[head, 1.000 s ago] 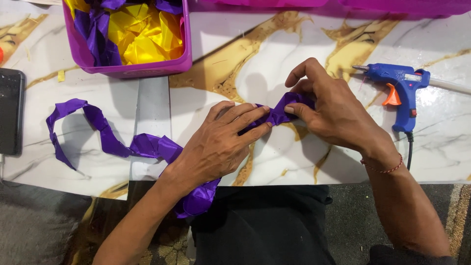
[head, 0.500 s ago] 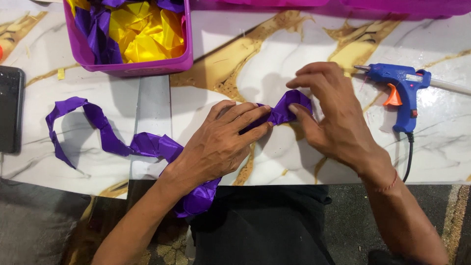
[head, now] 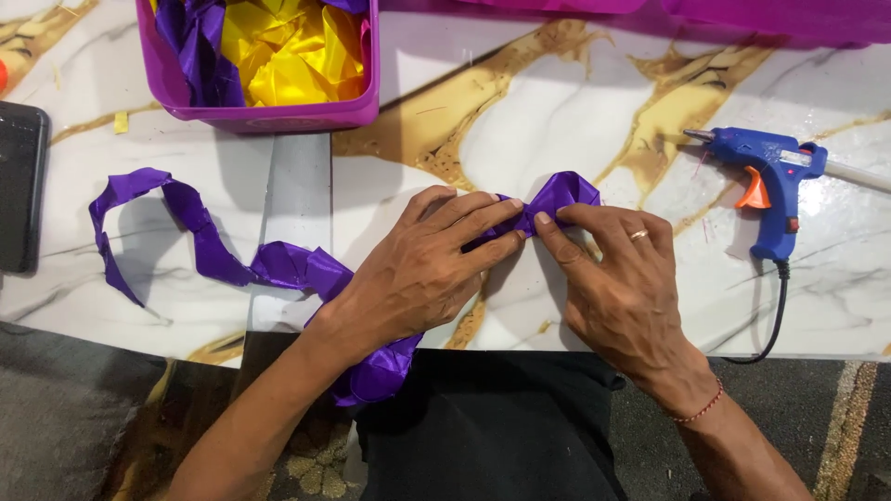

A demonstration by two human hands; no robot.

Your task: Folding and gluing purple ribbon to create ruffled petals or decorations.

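R hand (head: 620,283) now lowered flat vs 0.5 s ago, fingertips pinching purple ribbon (head: 555,197) fold w/ L hand (head: 422,269); fold pressed down. Glue gun (head: 768,181) at 3 o'clock, untouched.

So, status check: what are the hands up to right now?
Left hand and right hand both press the purple ribbon on the table. Glue gun lies apart, to the right. Nothing in the way.
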